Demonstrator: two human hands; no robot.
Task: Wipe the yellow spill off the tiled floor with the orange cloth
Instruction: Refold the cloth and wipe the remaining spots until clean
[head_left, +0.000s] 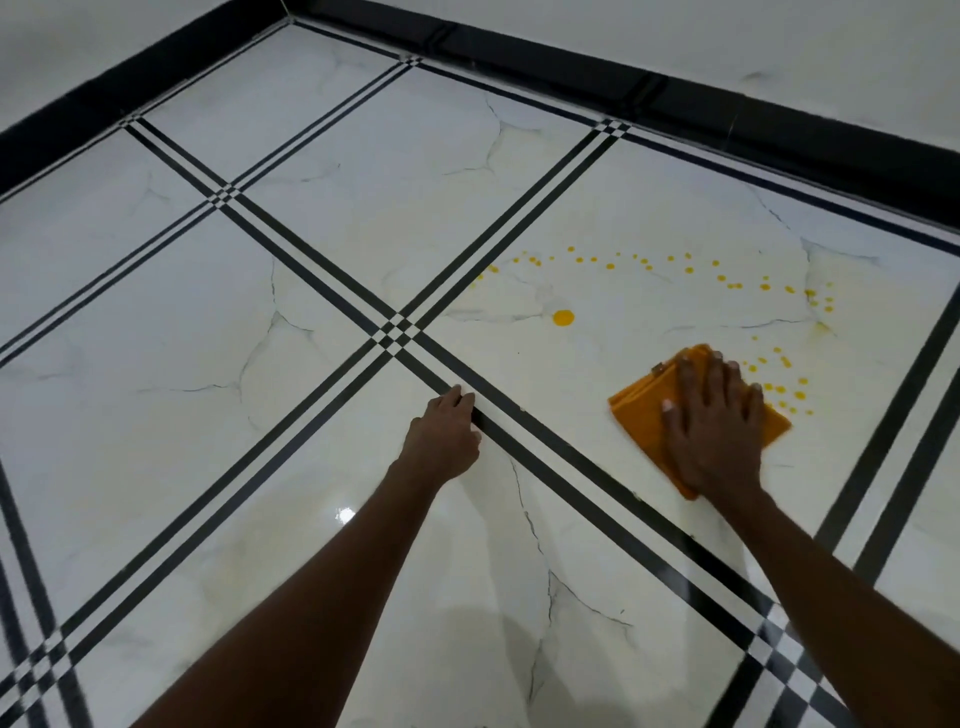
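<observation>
A folded orange cloth (636, 410) lies flat on the white tiled floor (218, 415). My right hand (714, 421) presses down on it with fingers spread. The yellow spill is a round blob (563, 317) beyond the cloth, an arc of small drops (649, 262) farther out, and more drops (779, 387) just right of the cloth. A faint yellowish smear (823, 327) shows at the arc's right end. My left hand (444, 434) rests on the floor to the left, fingers curled, touching a black tile stripe, holding nothing.
Black double stripes (311, 270) cross the white marble-look tiles. A black skirting (675, 98) runs along the pale walls at the back, meeting in a corner at the upper left. A light glare (345, 514) sits between my arms.
</observation>
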